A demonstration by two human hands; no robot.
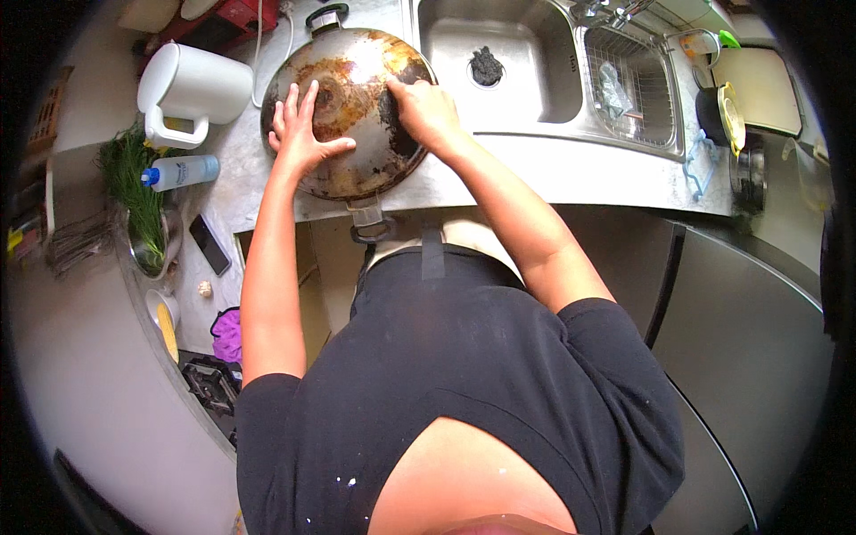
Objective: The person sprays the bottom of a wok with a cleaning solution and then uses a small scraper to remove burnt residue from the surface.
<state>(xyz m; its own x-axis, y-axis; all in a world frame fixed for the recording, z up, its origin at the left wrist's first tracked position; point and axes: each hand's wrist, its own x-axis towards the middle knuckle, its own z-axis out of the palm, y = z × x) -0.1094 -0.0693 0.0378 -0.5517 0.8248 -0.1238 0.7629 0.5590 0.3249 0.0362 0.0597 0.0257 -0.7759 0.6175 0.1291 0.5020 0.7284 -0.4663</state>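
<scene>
A large metal pan [361, 170] with two handles lies upside down on the marble counter, its underside stained brown and black. My left hand [299, 137] rests on the left part of that underside, fingers spread. On the right part is my right hand [424, 110], its index finger extended to the dark stain and the other fingers curled; whether it holds something small cannot be told. One handle [366, 217] juts over the counter's front edge towards my body, the other [326, 19] points to the back.
Right of the pan is a steel sink [542, 80] with a dark clump at its drain and a wire rack [628, 93]. To the left are a white jug [200, 87], a plastic bottle [187, 172], green stalks [144, 207] in a bowl, and a phone [210, 245]. A gas hob [210, 384] lies lower left.
</scene>
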